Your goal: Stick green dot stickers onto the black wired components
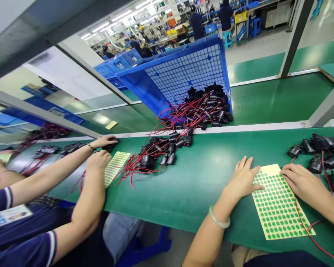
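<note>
A pale yellow sheet of round green stickers [284,211] lies on the green bench in front of me. My left hand [242,180], with a pale bangle at its wrist, rests open at the sheet's upper left, thumb on the stickers and fingers apart. At the upper right edge, the fingers of my right hand [304,183] are closed together; whatever they pinch is hidden. A red wire [297,211] runs from beneath that hand across the sheet's right side. Black cylindrical parts with red wires [323,157] lie just beyond my right hand.
A tilted blue crate [172,70] spills black wired parts onto the bench's back ledge. Another heap of parts [156,152] lies left of centre. At left, a co-worker's hands [100,159] work beside another sticker sheet [117,167]. Grey frame posts [327,105] rise behind the bench.
</note>
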`<state>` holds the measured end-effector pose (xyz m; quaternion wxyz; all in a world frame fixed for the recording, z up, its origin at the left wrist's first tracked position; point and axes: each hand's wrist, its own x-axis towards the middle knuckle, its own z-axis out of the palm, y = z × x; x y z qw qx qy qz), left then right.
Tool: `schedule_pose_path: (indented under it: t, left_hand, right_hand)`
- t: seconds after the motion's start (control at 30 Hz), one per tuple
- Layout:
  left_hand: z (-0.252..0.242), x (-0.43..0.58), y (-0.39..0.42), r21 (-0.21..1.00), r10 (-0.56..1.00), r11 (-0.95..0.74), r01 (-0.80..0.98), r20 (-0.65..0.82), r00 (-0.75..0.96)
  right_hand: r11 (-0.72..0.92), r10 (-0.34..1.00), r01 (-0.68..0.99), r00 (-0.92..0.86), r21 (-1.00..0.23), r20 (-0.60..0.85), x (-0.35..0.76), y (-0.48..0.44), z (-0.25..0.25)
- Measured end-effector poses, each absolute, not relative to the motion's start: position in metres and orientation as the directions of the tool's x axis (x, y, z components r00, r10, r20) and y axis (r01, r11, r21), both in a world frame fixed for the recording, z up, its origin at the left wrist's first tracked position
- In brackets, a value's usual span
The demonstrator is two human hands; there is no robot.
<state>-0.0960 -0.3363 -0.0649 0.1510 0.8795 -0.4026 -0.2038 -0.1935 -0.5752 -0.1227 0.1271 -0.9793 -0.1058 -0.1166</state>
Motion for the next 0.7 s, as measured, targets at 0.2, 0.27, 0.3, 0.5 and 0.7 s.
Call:
schedule_pose_path:
  t: [0.2,0.27,0.3,0.5,0.7]
  left_hand:
    - [-0.067,-0.096,-0.336,0.440,-0.776,-0.620,-0.650,-0.215,0.593]
    - [-0.068,-0.096,-0.336,0.444,-0.773,-0.622,-0.645,-0.218,0.595]
    - [-0.067,-0.096,-0.336,0.445,-0.771,-0.625,-0.641,-0.223,0.597]
    - [-0.064,-0.097,-0.338,0.444,-0.753,-0.649,-0.617,-0.258,0.606]
    - [-0.062,-0.100,-0.339,0.431,-0.737,-0.670,-0.605,-0.280,0.616]
  right_hand:
    - [-0.937,0.202,0.255,0.953,-0.239,0.225,-0.200,-0.581,-0.127]
    - [-0.935,0.212,0.265,0.951,-0.237,0.225,-0.199,-0.579,-0.126]
    - [-0.934,0.218,0.271,0.949,-0.235,0.228,-0.199,-0.579,-0.126]
    - [-0.926,0.268,0.309,0.943,-0.216,0.197,-0.193,-0.580,-0.126]
    - [-0.935,0.268,0.286,0.957,-0.211,0.107,-0.187,-0.582,-0.124]
